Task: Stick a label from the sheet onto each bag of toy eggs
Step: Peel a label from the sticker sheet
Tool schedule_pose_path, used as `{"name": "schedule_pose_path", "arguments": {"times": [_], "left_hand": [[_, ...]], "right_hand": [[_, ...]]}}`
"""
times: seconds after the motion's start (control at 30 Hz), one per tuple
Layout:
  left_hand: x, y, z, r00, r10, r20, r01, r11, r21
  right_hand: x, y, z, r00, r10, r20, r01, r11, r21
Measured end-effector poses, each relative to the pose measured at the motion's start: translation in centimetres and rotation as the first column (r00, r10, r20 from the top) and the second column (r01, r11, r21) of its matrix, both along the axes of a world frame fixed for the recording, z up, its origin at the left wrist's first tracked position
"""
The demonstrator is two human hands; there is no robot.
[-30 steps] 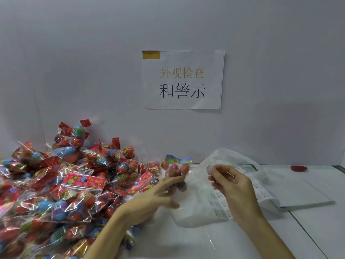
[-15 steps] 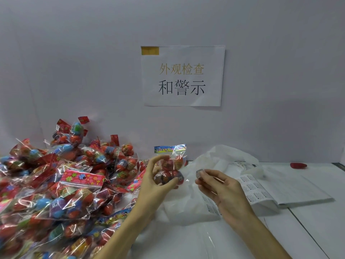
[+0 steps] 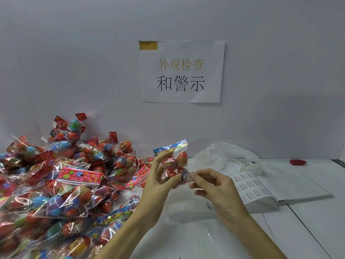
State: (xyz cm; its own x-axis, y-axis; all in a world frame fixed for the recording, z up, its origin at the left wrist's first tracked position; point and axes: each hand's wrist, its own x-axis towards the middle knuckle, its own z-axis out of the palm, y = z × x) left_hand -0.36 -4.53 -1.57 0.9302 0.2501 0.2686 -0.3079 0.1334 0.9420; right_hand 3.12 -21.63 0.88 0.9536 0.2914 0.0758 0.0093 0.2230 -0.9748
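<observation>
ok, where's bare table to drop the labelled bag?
Bare table lies right of the right hand, in front of the label sheet. Another strip runs behind the sheet near the red object. Left of the left hand is crowded: pile of bags.

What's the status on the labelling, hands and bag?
Left hand grips bag of toy eggs, held up. Right hand pinches label against bag's lower corner. Nothing in the way.
</observation>
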Motion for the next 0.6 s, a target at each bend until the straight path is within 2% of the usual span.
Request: {"name": "schedule_pose_path", "arguments": {"times": [0.23, 0.6], "left_hand": [[-0.01, -0.03, -0.01, 1.000, -0.011, -0.004, 0.011, 1.000, 0.002], [0.00, -0.12, -0.06, 0.999, -0.031, -0.040, 0.031, 1.000, 0.000]], "right_hand": [[0.04, 0.08, -0.48, 0.996, -0.053, 0.073, 0.062, 0.991, -0.120], [0.32, 0.11, -0.92, 0.987, -0.114, 0.110, 0.130, 0.980, -0.152]]}}
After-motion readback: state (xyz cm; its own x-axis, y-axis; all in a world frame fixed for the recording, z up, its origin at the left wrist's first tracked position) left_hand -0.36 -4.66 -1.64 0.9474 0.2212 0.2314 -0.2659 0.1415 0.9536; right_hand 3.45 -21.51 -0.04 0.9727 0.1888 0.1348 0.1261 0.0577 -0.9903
